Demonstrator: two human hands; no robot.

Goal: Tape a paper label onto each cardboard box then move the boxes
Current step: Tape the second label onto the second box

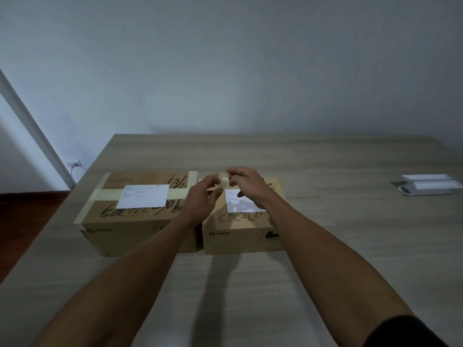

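Observation:
Two cardboard boxes stand side by side on the wooden table [325, 246]. The left box [135, 229] carries a white paper label [144, 199] across its pale tape seam. On top of the right box [240, 236] lies another white label [239, 205], partly hidden by my hands. Above the gap between the boxes, my left hand [201, 200] and my right hand [246, 185] both pinch a short strip of clear tape [223, 180] stretched between them.
A white open box [429, 187] with a small dark item sits at the table's far right. A wall socket with a plugged cable [75, 163] is at the left, beyond the table edge, above a dark floor.

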